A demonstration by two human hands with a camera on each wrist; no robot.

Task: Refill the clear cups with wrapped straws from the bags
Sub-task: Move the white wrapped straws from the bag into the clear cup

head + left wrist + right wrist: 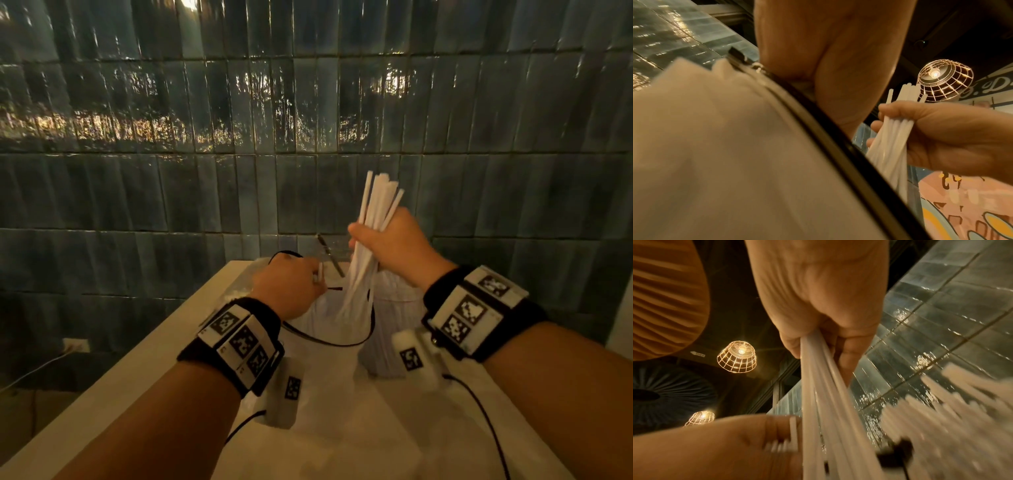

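My right hand point(359, 236) grips a bundle of white wrapped straws point(376, 202) and holds it raised and nearly upright. The bundle's lower ends fan down into a translucent container point(325, 318); whether that is a cup or a bag I cannot tell. My left hand point(308, 277) is at its left rim and pinches a few wrapped straw ends point(320, 272), which show more clearly in the right wrist view point(791, 434). To the right stands a clear cup point(394, 329) packed with straws. The left wrist view shows the bundle point(890, 146) in the right hand point(941, 134).
All this stands on a white counter point(137, 359) against a dark tiled wall point(205, 192). A dark pen-like stick point(330, 255) leans behind the containers. Black cables point(329, 341) loop from the wrist cameras over the counter. Crumpled white plastic point(715, 146) lies under my left wrist.
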